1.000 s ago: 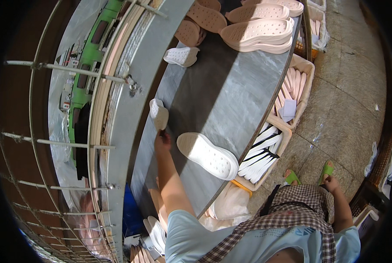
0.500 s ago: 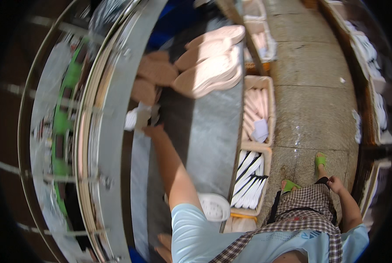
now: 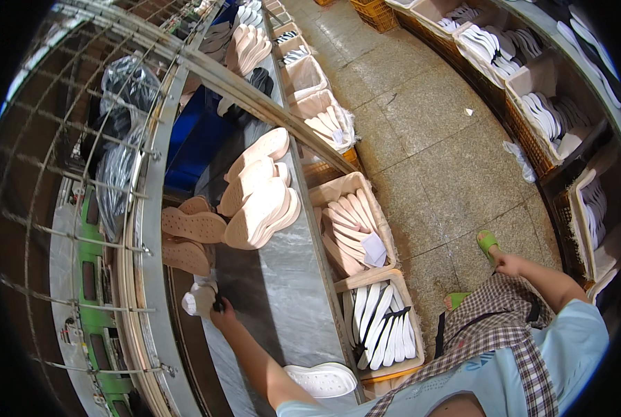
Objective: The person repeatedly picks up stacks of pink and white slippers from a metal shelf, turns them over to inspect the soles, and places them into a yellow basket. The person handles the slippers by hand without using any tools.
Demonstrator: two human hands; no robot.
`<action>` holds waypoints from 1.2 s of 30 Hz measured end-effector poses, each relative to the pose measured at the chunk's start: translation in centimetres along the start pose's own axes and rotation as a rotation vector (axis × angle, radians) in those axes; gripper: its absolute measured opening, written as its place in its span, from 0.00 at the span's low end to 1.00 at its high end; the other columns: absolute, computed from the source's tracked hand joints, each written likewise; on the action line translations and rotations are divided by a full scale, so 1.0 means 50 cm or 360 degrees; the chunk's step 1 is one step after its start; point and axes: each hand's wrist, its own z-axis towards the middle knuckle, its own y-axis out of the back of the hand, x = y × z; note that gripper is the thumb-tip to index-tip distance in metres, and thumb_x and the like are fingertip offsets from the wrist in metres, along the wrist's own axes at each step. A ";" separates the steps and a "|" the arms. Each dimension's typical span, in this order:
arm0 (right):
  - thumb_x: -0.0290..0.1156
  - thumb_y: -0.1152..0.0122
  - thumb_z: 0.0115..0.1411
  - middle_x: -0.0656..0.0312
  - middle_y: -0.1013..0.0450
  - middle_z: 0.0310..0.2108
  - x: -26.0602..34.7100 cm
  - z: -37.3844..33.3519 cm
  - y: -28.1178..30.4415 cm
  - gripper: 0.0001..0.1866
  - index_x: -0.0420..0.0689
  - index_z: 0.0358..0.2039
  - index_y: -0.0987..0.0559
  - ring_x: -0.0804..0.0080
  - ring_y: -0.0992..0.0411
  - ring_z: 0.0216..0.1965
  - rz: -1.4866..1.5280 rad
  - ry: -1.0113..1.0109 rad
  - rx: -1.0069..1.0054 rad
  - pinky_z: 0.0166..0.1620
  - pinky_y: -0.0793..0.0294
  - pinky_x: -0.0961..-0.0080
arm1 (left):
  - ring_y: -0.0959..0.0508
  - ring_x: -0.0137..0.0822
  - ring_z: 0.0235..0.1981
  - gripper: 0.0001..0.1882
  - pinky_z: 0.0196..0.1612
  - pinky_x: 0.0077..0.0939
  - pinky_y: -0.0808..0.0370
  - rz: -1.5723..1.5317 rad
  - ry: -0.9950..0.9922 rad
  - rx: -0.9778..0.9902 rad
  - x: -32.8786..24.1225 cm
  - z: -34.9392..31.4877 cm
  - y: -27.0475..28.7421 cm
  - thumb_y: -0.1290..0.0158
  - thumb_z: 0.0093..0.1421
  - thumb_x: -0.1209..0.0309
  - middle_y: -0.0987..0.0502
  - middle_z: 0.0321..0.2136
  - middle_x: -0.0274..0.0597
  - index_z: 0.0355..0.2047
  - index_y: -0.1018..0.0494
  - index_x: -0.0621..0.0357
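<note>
A long grey bench (image 3: 283, 285) ran up my view, bands of sunlight and shade across it, a speckled stone floor (image 3: 421, 160) to its right. At the bench's left side, there it was: a small white moulded shoe piece (image 3: 198, 300), just below the shaded soles. The left hand (image 3: 222, 315) was right up against its near end, fingers bent, and from my distant seat I couldn't tell whether they gripped it or only touched it; a dark spot at the fingertips was too small to make out.

Just beyond, I had perforated soles (image 3: 189, 228) lying in shadow, and next to them a sunlit stack of pale pink soles (image 3: 263, 212). Nearer the wearer, one white sole (image 3: 321, 380) lay by itself. Along the bench's right edge sat a bin (image 3: 416, 337) of white strips with black bands, and past it a lined bin (image 3: 335, 191) of pink strips.

And the right hand (image 3: 509, 265)? Fingers curled, well away from the bench, above the checked apron (image 3: 484, 313) and near a green sandal (image 3: 487, 240); whether it held anything, I couldn't tell.
</note>
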 end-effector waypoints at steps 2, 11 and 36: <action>0.43 0.42 0.51 0.52 0.25 0.32 0.087 0.041 0.020 0.18 0.41 0.34 0.24 0.57 0.27 0.35 0.0090 0.0284 -0.0029 0.38 0.28 0.63 | 0.30 0.46 0.47 0.16 0.46 0.45 0.26 0.0022 -0.0018 -0.0026 -0.022 -0.109 0.028 0.59 0.61 0.73 0.31 0.47 0.52 0.48 0.33 0.65; 0.50 0.48 0.60 0.53 0.35 0.53 0.605 0.008 0.138 0.32 0.43 0.58 0.38 0.67 0.36 0.54 0.0800 0.1456 0.0882 0.55 0.36 0.72 | 0.29 0.46 0.47 0.32 0.46 0.41 0.26 0.0814 0.0234 0.0495 0.091 -0.940 0.154 0.49 0.48 0.73 0.31 0.47 0.51 0.56 0.42 0.60; 0.68 0.69 0.56 0.52 0.46 0.60 0.423 -0.148 0.436 0.42 0.50 0.61 0.42 0.50 0.46 0.59 0.1917 -0.0250 0.1528 0.56 0.48 0.36 | 0.24 0.45 0.44 0.20 0.49 0.37 0.27 0.0119 0.1630 0.0882 0.687 -1.105 0.014 0.65 0.66 0.66 0.26 0.45 0.53 0.52 0.36 0.67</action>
